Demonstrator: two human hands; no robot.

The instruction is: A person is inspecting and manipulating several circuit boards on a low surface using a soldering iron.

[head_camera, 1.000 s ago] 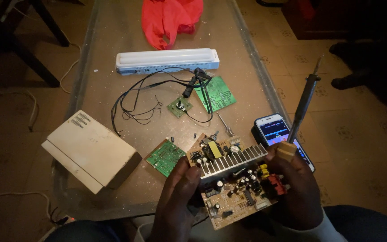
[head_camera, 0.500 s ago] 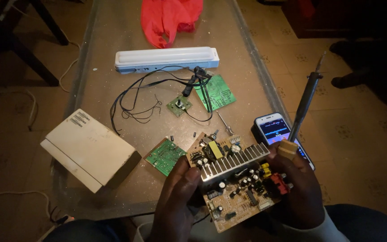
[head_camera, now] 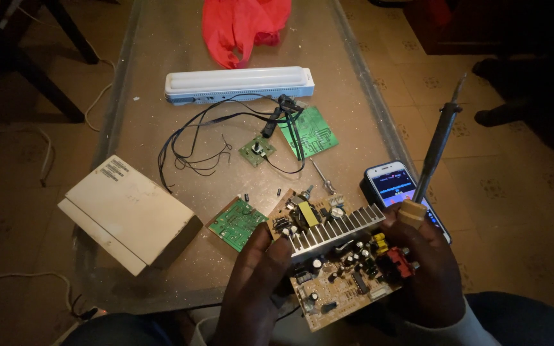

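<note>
Both hands hold a brown circuit board [head_camera: 341, 263] with a ribbed metal heat sink, capacitors and red and yellow sockets, just above the table's near edge. My left hand [head_camera: 254, 288] grips its left side, thumb on the heat sink. My right hand [head_camera: 428, 269] grips the right side and also holds a soldering iron [head_camera: 437, 147] by its wooden handle, tip pointing up and away.
On the table [head_camera: 161, 128] lie a small green board [head_camera: 237, 223], a larger green board [head_camera: 309, 131], a tiny board with tangled black wires [head_camera: 256, 150], a white tube lamp [head_camera: 238, 84], a beige box [head_camera: 126, 214], a lit phone [head_camera: 392, 184], a red bag [head_camera: 242, 25].
The board has stayed in both hands with only a slight shift; the view moved a little. Nothing was picked up or let go.
</note>
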